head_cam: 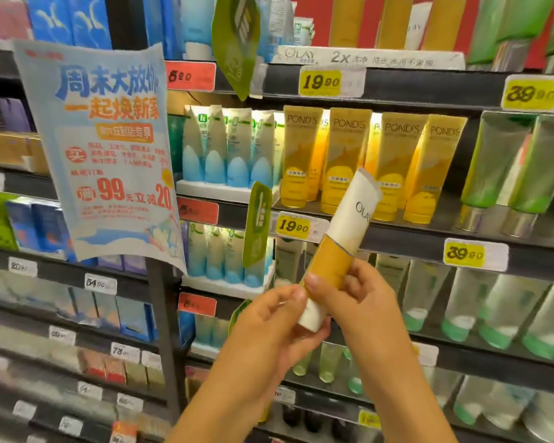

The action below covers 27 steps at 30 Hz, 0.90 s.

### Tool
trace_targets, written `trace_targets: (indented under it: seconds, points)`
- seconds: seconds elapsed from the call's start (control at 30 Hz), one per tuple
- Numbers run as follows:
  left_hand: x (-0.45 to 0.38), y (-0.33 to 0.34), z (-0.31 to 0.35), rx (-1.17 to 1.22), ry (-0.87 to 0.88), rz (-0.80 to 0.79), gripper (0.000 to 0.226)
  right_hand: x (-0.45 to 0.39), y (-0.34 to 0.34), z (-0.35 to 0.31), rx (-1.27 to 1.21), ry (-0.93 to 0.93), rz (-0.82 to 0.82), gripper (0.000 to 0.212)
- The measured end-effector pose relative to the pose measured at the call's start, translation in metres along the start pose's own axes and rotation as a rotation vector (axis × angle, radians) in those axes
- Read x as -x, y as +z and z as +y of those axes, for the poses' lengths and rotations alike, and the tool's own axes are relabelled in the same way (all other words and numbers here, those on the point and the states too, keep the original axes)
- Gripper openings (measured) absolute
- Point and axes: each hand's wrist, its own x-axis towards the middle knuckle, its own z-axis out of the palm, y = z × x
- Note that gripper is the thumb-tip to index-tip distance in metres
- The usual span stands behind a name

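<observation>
The Olay tube [346, 225] is held up in front of the shelves, tilted so its crimped end points up and to the right and its white cap [311, 318] sits low between the hands. The tilt turns the printed face toward the person, most likely so the label can be read.

The right hand [362, 302] wraps the yellow lower part, thumb across the front and fingers curled behind, and seems to carry most of the weight. The left hand [266, 321] closes in from the other side, its fingertips against the tube just above the cap and its palm under it. That looks like a steadying grip, or one ready to turn the tube. Both hands are together, clamped on the one tube.

Just above and beyond the hands stands a row of yellow Pond's tubes [349, 161] on a dark shelf [397, 241], with a yellow price tag [293, 226] to the upper left of them. Further right are green tubes [509, 171]. Well to the left hangs a promotional poster [109, 148].
</observation>
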Motion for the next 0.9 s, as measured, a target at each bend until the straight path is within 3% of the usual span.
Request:
trace_targets:
  seconds: [0.13,0.43,0.63,0.9]
  points:
    - [0.006,-0.008,-0.016,0.078,-0.064,0.021,0.025,0.011,-0.013,0.016,-0.039,0.079,0.001,0.041]
    - [0.014,-0.021,-0.046,0.244,-0.296,0.072,0.023,0.016,-0.035,0.044,-0.272,0.224,0.068,0.036]
    - [0.009,-0.029,-0.055,0.261,-0.370,0.080,0.028,0.015,-0.042,0.051,-0.273,0.215,0.097,0.040]
    - [0.002,-0.035,-0.043,0.303,-0.461,-0.030,0.026,0.014,-0.029,0.048,-0.241,0.118,0.171,0.042]
